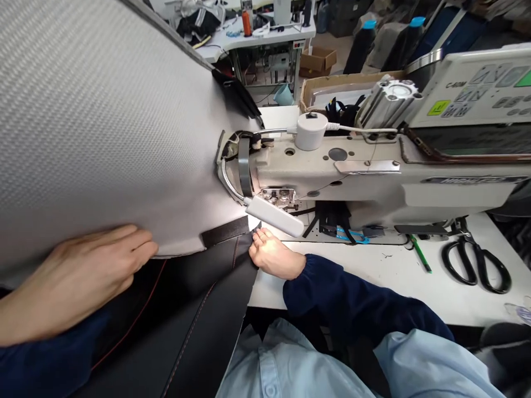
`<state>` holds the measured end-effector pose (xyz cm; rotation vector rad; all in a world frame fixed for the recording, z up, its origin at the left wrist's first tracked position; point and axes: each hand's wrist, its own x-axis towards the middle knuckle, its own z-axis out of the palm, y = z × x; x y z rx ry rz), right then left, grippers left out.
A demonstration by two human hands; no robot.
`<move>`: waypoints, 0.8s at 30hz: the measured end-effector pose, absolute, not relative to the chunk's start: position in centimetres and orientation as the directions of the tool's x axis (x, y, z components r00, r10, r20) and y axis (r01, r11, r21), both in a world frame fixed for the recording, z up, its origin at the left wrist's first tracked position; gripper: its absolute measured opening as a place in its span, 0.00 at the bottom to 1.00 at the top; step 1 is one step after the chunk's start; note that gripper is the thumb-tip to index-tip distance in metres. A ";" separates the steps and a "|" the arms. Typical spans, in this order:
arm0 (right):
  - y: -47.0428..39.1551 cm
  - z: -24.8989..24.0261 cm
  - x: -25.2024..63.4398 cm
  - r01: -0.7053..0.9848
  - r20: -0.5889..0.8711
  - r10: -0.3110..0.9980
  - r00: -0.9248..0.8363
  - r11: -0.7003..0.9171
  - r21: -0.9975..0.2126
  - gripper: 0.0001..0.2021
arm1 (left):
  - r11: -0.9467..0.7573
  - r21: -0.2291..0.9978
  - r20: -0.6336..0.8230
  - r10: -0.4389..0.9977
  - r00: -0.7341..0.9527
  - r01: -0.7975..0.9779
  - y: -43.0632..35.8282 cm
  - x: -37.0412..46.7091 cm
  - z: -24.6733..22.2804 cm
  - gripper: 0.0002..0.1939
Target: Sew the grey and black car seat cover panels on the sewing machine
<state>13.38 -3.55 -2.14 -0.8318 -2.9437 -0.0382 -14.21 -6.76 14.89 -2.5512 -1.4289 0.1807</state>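
A large grey textured panel [136,127] rises on the left and runs to the head of the sewing machine [282,166]. Its lower edge meets a black leather-like sheet [207,331] with red stitched lines. A black strip [226,232] lies along that edge, close to the needle area, which the lamp [276,215] partly hides. My left hand [99,271] is closed over the edge of the grey panel. My right hand [274,254], fingers curled together, pinches the edge of the black leather-like sheet just below the lamp.
Black-handled scissors [477,265] and a green pen [421,254] lie on the white table [373,276] to the right. Black straps [334,218] sit under the machine arm. Behind are a control panel [477,94], a cardboard box [319,61] and another worktable [269,38].
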 end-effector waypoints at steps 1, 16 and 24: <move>-3.4 -2.4 13.4 0.541 0.100 0.540 -0.836 0.841 -0.018 0.09 | -0.570 -0.258 -0.029 0.812 0.583 0.780 -6.9 -14.1 14.8 0.12; -1.8 -5.6 13.8 0.611 0.159 0.610 -0.776 0.790 -0.050 0.13 | -0.588 -0.303 0.114 0.759 0.641 0.750 -8.9 -12.4 14.0 0.16; -1.4 -5.9 14.2 0.636 0.144 0.635 -0.759 0.770 -0.046 0.17 | -0.431 -0.015 0.148 0.891 0.428 0.902 -13.4 -10.9 8.0 0.21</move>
